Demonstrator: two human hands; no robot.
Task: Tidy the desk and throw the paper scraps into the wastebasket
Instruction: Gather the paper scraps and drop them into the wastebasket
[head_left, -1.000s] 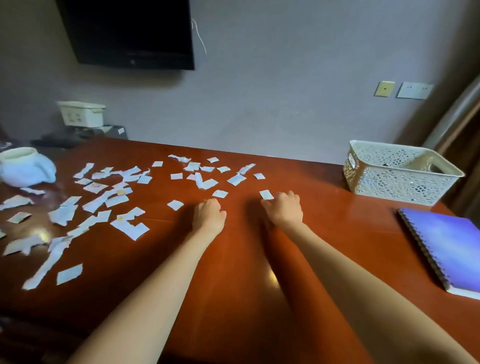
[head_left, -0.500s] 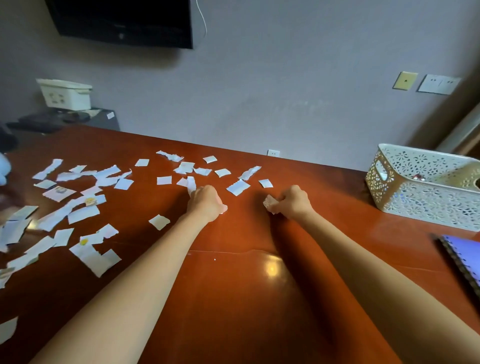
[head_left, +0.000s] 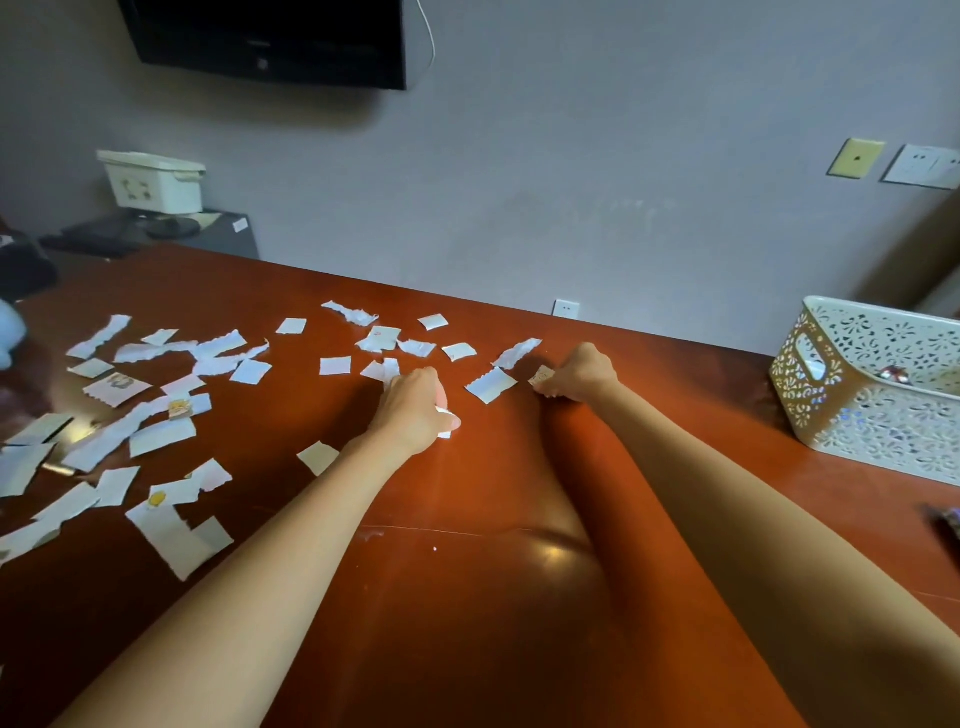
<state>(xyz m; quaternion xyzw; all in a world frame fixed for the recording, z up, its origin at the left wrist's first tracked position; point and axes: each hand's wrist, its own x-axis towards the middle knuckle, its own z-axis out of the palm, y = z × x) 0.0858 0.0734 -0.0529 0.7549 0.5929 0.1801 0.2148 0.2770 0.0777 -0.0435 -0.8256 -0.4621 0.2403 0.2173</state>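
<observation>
White scraps (head_left: 161, 436) litter the desk's (head_left: 493, 597) left and centre; your left hand (head_left: 413, 410) clutches a few, your right hand (head_left: 582, 371) pinches one. Grip tight, rake neighbours together, then carry everything to the basket (head_left: 857, 415), right edge.

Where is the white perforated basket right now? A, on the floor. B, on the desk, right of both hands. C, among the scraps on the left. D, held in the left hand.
B: the white perforated basket stands on the desk, right of the right hand and apart from it.
</observation>
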